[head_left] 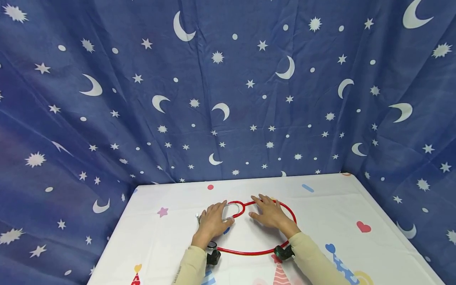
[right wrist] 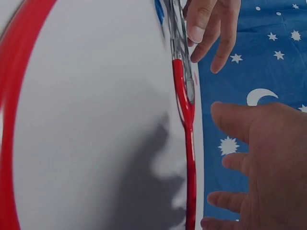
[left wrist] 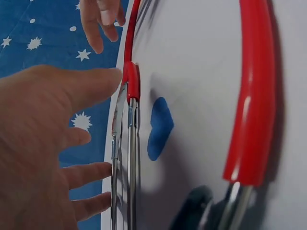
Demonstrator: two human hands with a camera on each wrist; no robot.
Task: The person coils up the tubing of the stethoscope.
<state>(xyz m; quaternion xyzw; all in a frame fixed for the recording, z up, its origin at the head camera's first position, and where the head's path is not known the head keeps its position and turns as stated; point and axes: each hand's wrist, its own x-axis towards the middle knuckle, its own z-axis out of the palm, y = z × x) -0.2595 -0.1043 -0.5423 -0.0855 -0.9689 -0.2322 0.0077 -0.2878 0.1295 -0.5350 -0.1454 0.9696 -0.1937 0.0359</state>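
A stethoscope lies on the table, its red tube (head_left: 249,253) bent in a wide loop. My left hand (head_left: 213,221) is over its metal ear tubes (left wrist: 133,158), fingers spread and pointing away from me. The head view shows an ear tip (head_left: 197,216) left of that hand and the chest piece (head_left: 211,245) near the left wrist. My right hand (head_left: 270,214) is over the far right part of the loop, fingers apart. The red Y-joint (right wrist: 188,112) lies between the two hands. Neither hand grips anything.
A white cloth (head_left: 327,213) printed with hearts, stars and party hats covers the table. Blue curtains (head_left: 242,111) with moons and stars stand behind it and at both sides. A dark wrist camera (head_left: 284,252) on my right arm overlaps the near tube.
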